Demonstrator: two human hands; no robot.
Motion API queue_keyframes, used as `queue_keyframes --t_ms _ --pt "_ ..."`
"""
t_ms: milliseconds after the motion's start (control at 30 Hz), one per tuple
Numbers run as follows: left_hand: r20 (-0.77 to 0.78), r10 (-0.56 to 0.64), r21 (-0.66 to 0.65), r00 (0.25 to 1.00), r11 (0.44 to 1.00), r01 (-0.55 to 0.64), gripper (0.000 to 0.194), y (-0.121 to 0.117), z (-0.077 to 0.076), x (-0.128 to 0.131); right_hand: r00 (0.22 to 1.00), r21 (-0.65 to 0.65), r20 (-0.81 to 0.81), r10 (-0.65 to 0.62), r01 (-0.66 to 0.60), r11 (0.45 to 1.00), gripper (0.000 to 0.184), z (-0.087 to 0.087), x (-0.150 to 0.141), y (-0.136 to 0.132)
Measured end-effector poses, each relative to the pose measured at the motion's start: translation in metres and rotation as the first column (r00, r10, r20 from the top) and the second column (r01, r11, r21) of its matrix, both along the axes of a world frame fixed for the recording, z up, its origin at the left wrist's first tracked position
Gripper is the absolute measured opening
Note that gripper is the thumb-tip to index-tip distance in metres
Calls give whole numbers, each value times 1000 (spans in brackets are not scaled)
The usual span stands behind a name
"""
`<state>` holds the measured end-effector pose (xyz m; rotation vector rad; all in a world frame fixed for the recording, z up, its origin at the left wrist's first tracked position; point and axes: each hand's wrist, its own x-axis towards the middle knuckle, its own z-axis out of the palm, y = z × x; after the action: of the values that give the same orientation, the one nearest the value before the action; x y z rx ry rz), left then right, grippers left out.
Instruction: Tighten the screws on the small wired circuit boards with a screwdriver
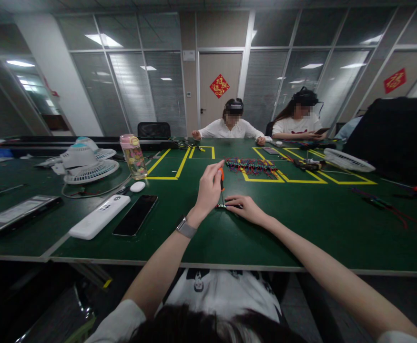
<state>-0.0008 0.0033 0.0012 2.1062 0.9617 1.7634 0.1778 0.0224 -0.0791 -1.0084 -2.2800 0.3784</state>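
Pinching screwdriver, left hand; circuit board, right hand; well inside tabletop edge.

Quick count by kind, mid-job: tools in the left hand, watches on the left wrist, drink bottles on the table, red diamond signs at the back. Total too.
Orange-handled screwdriver: 1
Wristwatch: 1
Drink bottle: 1
Red signs, centre and right: 2
Total: 5

Free room: green wooden-edged desk's middle near edge
Glossy black phone blocks leftward; tangled red-and-blue wires block toward the far edge.
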Motion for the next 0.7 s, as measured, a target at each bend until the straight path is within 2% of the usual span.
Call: queue_keyframes --t_ms 100,233,300,467,533,700 --pt "8 -13 9 1000 1000 13 26 -1 0 -1 1000 0 2 1 -1 1000 23 0 0 0" --pt "-15 136 26 991 990 -135 19 -2 -2 -2 1000 4 1 3 -3 1000 22 0 0 0" --pt "-28 155 24 988 988 -154 23 -1 -2 -1 1000 4 1 5 -5 1000 22 0 0 0" --pt "-14 -53 12 998 999 53 34 1 -2 1 1000 2 -1 2 -2 1000 22 1 0 -1" --pt "0 -71 32 997 997 71 30 1 -3 1 1000 2 -2 5 -5 1000 22 1 0 -1" --pt "-13 120 46 993 992 -119 23 -1 -3 -1 1000 -4 -9 0 0 1000 22 0 0 0"
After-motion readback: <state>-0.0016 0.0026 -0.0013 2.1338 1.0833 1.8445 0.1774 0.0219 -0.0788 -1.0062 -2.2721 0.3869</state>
